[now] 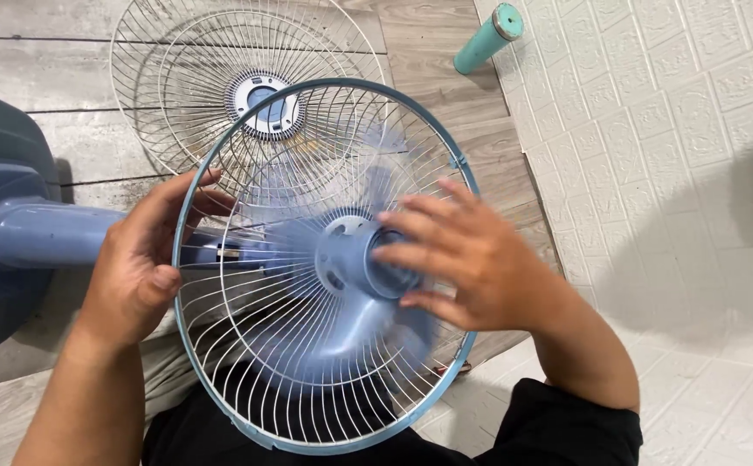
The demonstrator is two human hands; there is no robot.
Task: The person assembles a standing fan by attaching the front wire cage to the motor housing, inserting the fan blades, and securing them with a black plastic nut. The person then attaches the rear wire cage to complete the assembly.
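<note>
A round wire fan cage with a blue rim (221,345) lies tipped on the person's lap, and blurry blue plastic fan blades (342,336) sit inside it. The left hand (139,263) is curled around the blue rim and holds it. The right hand (471,259) reaches in from the side, fingers bent around the round blue hub (368,259) in the middle. The thin wires look bendy, so the firm rim is the best place to hold. A second white wire fan cage (178,78) lies on the wooden floor (446,78) near a teal tube (487,39).
</note>
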